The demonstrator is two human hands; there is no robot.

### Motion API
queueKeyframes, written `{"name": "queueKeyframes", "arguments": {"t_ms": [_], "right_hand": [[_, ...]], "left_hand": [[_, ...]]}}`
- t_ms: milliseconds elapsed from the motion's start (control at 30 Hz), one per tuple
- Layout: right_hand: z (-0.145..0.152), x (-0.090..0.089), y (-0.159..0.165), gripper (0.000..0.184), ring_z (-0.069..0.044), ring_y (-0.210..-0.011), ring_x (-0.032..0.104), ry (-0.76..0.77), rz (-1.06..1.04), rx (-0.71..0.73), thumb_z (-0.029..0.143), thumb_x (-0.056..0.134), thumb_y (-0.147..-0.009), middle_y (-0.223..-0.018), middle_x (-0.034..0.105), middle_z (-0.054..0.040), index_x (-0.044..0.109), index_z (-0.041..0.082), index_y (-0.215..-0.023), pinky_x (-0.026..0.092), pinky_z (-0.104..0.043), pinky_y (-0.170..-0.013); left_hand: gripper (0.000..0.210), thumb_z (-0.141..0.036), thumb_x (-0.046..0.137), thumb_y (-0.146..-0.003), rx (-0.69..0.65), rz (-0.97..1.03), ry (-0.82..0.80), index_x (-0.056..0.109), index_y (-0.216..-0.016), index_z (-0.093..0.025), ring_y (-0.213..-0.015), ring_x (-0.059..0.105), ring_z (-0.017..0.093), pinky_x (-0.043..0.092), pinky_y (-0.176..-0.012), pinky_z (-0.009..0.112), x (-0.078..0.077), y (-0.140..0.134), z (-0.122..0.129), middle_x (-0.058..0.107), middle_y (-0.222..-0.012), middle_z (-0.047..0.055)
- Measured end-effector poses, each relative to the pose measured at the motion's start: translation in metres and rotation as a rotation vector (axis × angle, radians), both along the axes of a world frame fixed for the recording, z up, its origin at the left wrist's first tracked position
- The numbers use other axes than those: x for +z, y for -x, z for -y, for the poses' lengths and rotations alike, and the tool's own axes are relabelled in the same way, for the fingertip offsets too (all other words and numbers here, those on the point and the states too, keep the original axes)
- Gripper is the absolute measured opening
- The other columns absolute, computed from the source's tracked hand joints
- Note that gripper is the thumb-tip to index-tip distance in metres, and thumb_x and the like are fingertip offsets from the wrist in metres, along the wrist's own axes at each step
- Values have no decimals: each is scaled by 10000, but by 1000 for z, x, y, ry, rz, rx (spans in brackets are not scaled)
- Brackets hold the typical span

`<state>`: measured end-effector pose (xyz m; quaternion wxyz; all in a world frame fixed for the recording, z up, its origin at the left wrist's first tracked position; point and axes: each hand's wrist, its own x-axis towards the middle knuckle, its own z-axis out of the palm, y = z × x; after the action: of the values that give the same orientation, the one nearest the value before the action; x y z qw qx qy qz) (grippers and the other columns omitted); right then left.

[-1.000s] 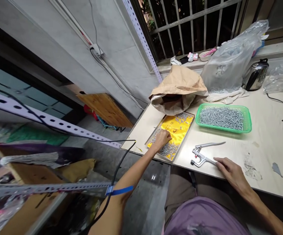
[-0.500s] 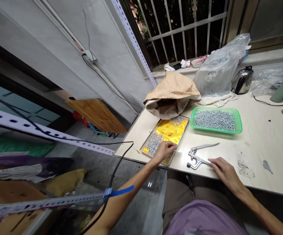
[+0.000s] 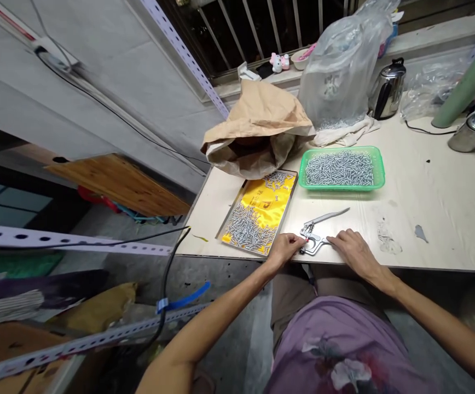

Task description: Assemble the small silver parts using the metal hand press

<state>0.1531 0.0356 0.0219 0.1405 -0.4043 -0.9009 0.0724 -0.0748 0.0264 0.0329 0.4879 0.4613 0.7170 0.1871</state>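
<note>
Right hand [image 3: 354, 247] pinches lower handle of pliers [image 3: 313, 236] at table [image 3: 451, 180] edge, handles spread, unsqueezed. Your left hand [image 3: 284, 250], pinched narrow, meets pliers' head; cannot tell if holding anything. Plenty of metal pieces [image 3: 248, 227] left in tray [image 3: 283, 210]; amount done doesn't show.

It looks like a small workshop with signs of daily living. At the centre of the frame, a pale table [image 3: 446, 235] bears pliers [image 3: 326, 215], a tray [image 3: 274, 210] strewn with small metal pieces and a green basket [image 3: 341, 188] full of more. At the lower left, punched metal shelving [image 3: 53, 236] stands by crammed-in goods. Homelier touches sit towards the top: a kettle [image 3: 390, 90] at upper right and a small toy [image 3: 277, 63] beneath a barred window [image 3: 252, 27].
</note>
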Motion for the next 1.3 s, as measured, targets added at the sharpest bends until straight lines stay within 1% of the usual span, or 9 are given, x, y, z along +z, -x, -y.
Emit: {"name": "queueKeyframes", "arguments": {"t_ms": [167,567,767,900,1000,1067,1167,1233,1300], "right_hand": [[-3,-1,-6,258,-204,-803,484,6,9,-5,147,452,-946,-838,596,-71,654,203,-1095,318,-316,-687],[-2,5,-10,240,-200,-816,473,42,14,-13,123,483,-928,-859,609,-58,663,193,-1072,299,-316,-712],[0,6,-9,233,-200,-822,477,21,16,-10,123,486,-927,-851,612,-57,663,195,-1059,299,-321,-715],[1,6,-10,246,-199,-833,492,41,21,-6,105,479,-920,-855,616,-59,663,197,-1055,316,-324,-737],[-4,9,-13,197,-213,-900,518,113,7,16,216,511,-931,-940,628,-78,661,203,-1057,360,-330,-768],[-14,9,-16,325,-259,-1059,504,144,4,35,365,603,-883,-1150,594,-128,620,188,-1155,392,-362,-838],[-38,8,-19,786,-360,-1302,332,161,52,76,532,733,-723,-1433,384,-199,458,151,-1353,358,-472,-979],[-55,6,-18,946,-393,-1345,264,198,99,134,584,769,-641,-1466,342,-204,399,150,-1396,323,-523,-1016],[-68,7,-16,998,-408,-1330,283,230,136,189,601,789,-590,-1437,384,-206,405,139,-1388,324,-532,-1014]], "left_hand": [[303,-406,653,-718,-35,-85,36,671,-677,-107,-377,331,45,209,-413,195,-1,-4,-2,410,-405,-79],[202,-290,657,-766,-18,83,277,627,-675,-112,-341,361,39,286,-380,167,5,-11,-5,430,-400,-83],[280,-302,653,-763,-130,71,297,537,-567,-139,-351,383,43,316,-379,161,10,-10,-5,426,-390,-78],[327,-373,689,-733,-147,66,314,526,-566,-144,-361,401,43,316,-378,155,10,-10,-4,431,-395,-76],[342,-403,706,-717,-149,66,327,542,-574,-140,-359,402,44,307,-372,153,9,-11,-4,422,-386,-75],[336,-401,704,-720,-147,70,333,551,-578,-137,-353,399,45,309,-371,154,9,-11,-4,421,-382,-75],[313,-363,692,-735,-137,64,336,549,-573,-137,-344,389,45,308,-369,156,8,-11,-4,420,-374,-75],[297,-335,681,-745,-131,60,338,548,-569,-136,-339,382,44,305,-366,157,7,-11,-4,424,-373,-75],[296,-335,686,-742,-131,62,343,553,-569,-135,-339,383,44,306,-366,159,7,-11,-4,428,-376,-75]]}}
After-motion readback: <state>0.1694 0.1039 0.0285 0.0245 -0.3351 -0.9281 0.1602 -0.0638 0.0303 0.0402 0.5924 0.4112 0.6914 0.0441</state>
